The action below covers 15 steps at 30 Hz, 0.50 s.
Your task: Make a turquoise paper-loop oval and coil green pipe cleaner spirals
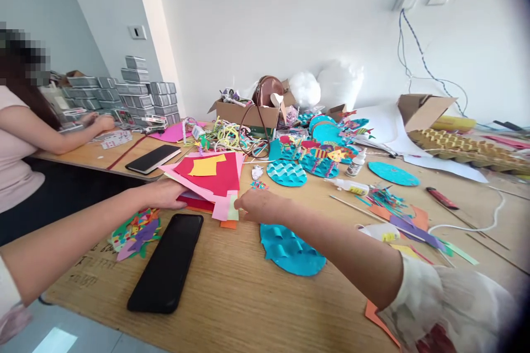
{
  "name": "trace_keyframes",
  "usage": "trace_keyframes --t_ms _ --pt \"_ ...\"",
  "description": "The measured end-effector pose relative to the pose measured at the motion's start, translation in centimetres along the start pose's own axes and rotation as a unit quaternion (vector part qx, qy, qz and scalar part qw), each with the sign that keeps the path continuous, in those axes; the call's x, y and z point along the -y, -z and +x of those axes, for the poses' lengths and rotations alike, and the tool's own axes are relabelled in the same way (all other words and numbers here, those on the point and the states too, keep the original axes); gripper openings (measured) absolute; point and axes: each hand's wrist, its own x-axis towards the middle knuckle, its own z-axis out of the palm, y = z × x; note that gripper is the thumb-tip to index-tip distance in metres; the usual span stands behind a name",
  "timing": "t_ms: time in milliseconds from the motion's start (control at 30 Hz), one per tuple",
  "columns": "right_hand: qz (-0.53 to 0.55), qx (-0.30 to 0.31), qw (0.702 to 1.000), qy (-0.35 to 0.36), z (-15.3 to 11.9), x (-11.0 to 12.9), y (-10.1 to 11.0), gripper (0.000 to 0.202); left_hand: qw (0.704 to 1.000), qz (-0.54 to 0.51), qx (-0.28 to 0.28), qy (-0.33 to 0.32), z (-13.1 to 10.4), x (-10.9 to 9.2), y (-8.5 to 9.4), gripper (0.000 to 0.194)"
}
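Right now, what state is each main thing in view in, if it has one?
Phone: flat, unlit.
Notebook: closed.
Box: open, filled.
Back bottle: upright.
Middle bottle: on its side.
Front bottle: on its side.
Cutter: flat, blade position unclear.
Red paper: under yellow paper.
Nearest blue disc: flat.
Grey boxes: stacked.

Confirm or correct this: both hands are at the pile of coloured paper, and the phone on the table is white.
Wrong on colour: the head view shows the phone on the table is black. The left hand and right hand are indeed at the pile of coloured paper.
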Motion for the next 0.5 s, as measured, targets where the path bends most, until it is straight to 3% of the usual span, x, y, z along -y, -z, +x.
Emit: trace_keyframes --t_ms 200,333,500 --pt "-0.027 -0.047 0.998 0.03 1.3 0.1 -1.8 0.039 0.999 0.025 -0.003 -0.028 -0.2 0.5 -0.4 0.06" --pt "-0.028 -0.064 0.997 0.038 2.2 -0.1 -2.3 0.035 0.993 0.067 -0.016 -0.091 -0.3 1.6 -0.8 0.05" --pt "-0.002 -0.085 0.996 0.029 2.9 -0.1 -2.2 0.027 0.991 0.074 -0.042 -0.104 -0.5 1.3 -0.5 0.04"
